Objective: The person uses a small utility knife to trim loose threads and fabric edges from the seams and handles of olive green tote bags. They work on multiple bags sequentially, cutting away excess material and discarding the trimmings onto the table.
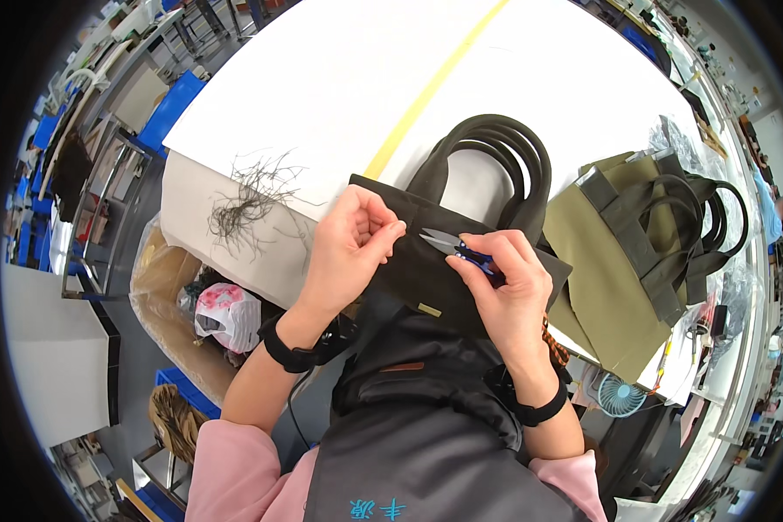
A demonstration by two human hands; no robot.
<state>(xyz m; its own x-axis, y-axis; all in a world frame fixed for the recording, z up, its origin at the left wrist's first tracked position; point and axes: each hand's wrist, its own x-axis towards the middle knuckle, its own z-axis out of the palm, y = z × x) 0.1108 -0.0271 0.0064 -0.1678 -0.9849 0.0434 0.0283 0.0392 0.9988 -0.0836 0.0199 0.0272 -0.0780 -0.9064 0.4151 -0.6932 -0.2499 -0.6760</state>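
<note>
My right hand is closed around blue-handled thread snips, whose blades are parted and point left above a black bag panel. Just left of the blade tips, my left hand pinches thumb against forefinger; whether a thread is between them is too small to tell. The dark bag lies before me with its looped black handles pointing away, and a small metal-coloured tag shows near its lower edge. Left of my left hand, a tangle of dark cut threads lies on the table.
Olive bag pieces with black handles are stacked at the right. A plastic-lined box holding a white plastic bag stands at the left, below the white tabletop. A small fan sits at the lower right.
</note>
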